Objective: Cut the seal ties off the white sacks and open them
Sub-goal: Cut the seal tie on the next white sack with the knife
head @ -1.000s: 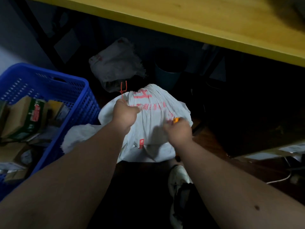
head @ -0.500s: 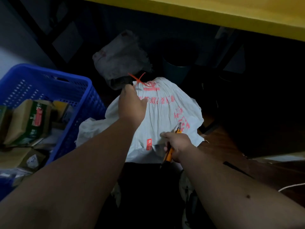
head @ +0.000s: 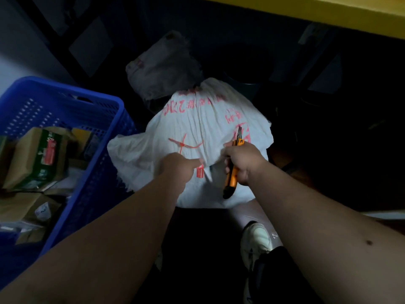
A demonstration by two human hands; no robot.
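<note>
The left hand has its fingers curled into the white fabric of the sack, pinching a fold at the sack's near edge. Just beyond those knuckles, on the sack's upper face, lies the red seal tie, its thin tails spread out to either side; whether the fingertips touch it cannot be told. The right hand is clenched round an orange utility knife, with the blade pointing up and away from the person over the sack's right part and the dark butt end sticking out below the fist. The blade tip sits to the right of the tie, apart from it. The two hands are close together at the near edge of the sack, a small red label between them.

The sack stands on the dark floor, printed with red characters. Behind it, touching or just beside its far edge, lies a second, greyer sack. To the left stands a blue plastic crate holding cardboard boxes. A yellow tabletop edge crosses the upper right corner. A white shoe shows below the right forearm.
</note>
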